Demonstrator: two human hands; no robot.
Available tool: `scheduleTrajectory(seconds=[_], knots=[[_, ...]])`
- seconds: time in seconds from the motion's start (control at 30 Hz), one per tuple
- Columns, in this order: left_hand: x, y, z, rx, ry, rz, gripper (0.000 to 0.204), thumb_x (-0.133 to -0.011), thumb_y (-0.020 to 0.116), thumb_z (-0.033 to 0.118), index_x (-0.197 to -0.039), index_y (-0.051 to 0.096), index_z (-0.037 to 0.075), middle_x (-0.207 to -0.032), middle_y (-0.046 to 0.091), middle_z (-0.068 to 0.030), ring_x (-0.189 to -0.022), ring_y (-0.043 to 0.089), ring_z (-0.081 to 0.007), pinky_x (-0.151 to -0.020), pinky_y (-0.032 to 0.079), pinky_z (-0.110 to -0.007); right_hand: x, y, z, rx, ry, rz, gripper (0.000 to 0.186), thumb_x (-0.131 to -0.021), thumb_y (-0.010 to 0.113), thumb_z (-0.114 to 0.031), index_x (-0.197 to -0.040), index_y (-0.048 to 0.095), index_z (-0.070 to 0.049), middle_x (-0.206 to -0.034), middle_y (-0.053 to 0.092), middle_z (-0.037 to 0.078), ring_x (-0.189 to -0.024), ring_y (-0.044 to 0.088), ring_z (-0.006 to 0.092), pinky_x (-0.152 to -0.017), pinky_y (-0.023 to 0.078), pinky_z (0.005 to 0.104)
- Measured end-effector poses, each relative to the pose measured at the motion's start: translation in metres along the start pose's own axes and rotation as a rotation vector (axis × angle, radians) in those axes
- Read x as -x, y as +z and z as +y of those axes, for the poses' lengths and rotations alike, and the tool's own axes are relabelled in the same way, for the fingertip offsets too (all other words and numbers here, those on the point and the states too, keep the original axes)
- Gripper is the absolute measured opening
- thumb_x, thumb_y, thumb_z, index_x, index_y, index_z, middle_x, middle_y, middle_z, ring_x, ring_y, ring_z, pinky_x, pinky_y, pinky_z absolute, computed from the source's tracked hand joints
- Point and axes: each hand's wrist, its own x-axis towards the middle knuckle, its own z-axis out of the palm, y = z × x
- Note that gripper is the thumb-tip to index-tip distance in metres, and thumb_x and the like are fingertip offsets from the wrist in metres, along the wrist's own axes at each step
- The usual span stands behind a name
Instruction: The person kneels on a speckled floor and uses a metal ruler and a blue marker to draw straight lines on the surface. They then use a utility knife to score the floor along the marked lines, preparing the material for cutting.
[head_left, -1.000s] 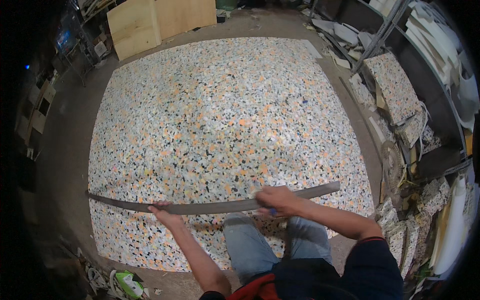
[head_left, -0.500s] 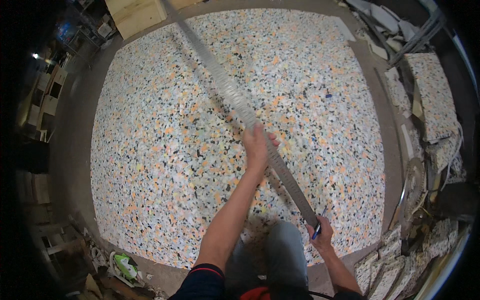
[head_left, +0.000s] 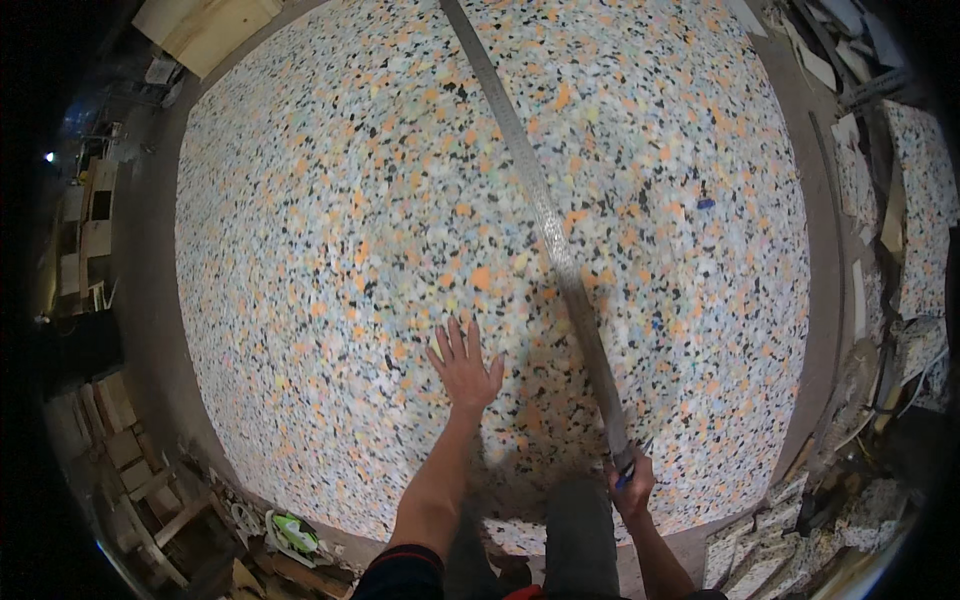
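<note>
A large speckled foam sheet in white, orange and black flecks fills the middle of the view. Across its right half stretches a long metal ruler, running from the far edge toward my knees. My right hand grips the ruler's near end, and a blue pen is held in the same fingers. Flat on the foam, to the left of the ruler, my left hand rests with its fingers spread and nothing in them. A small blue object lies on the sheet at the right.
Foam offcuts lean at the right, with more scrap strips at the lower right. A wooden board sits past the far left corner. Wood scraps and a green-and-white item lie at the lower left.
My left hand has let go of the ruler's middle and come down onto the foam. The ruler's far end has swung to the right. My right hand has stayed on its near end.
</note>
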Motion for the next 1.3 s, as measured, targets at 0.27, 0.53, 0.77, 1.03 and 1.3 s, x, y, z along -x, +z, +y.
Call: scheduleTrajectory(seconds=[0.27,0.53,0.77,1.03,1.3], knots=[[-0.005,-0.001,-0.001,-0.075,-0.015,-0.027,0.083,-0.092,0.060,0.055,-0.157,0.038,0.009,-0.164,0.024,-0.0259,-0.148,0.024,-0.0524,-0.112,0.015,-0.077,0.021,0.001,-0.061,0.009,0.171,0.090,0.042,-0.085,0.082,-0.018,-0.115,0.060,0.001,-0.095,0.058,0.019,-0.084,0.061,0.0389,-0.072,0.050,0.0469],[-0.006,-0.003,-0.007,0.032,-0.029,-0.282,0.086,-0.096,0.058,0.054,-0.163,0.024,0.012,-0.169,0.007,-0.0223,-0.154,0.006,-0.0517,-0.113,0.013,-0.076,0.033,0.029,-0.138,0.046,0.286,0.138,0.045,-0.084,0.080,-0.009,-0.121,0.056,0.003,-0.100,0.059,0.022,-0.087,0.062,0.0415,-0.078,0.051,0.0471],[-0.007,-0.012,-0.005,-0.016,0.092,-0.054,0.086,-0.096,0.058,0.056,-0.159,0.031,0.004,-0.165,0.020,-0.0288,-0.153,0.011,-0.0504,-0.114,0.008,-0.075,0.094,0.046,-0.144,0.046,0.330,0.157,0.043,-0.083,0.077,-0.007,-0.120,0.058,0.003,-0.100,0.060,0.023,-0.089,0.063,0.0410,-0.080,0.052,0.0463],[-0.003,-0.001,-0.003,0.025,0.113,0.083,0.081,-0.099,0.057,0.052,-0.159,0.033,0.004,-0.167,0.017,-0.0272,-0.154,0.010,-0.0503,-0.117,0.006,-0.073,0.122,0.096,-0.087,-0.001,0.136,0.276,0.050,-0.079,0.084,-0.009,-0.122,0.060,0.000,-0.098,0.065,0.018,-0.086,0.065,0.0399,-0.074,0.054,0.0473],[0.033,-0.003,-0.013,0.027,0.235,-0.005,0.080,-0.102,0.051,0.054,-0.160,0.031,0.002,-0.169,0.012,-0.0269,-0.155,0.005,-0.0500,-0.120,0.006,-0.069,0.107,0.127,-0.090,-0.030,0.219,0.281,0.050,-0.080,0.084,-0.018,-0.123,0.062,-0.006,-0.095,0.063,0.019,-0.081,0.065,0.0389,-0.066,0.054,0.0478]])
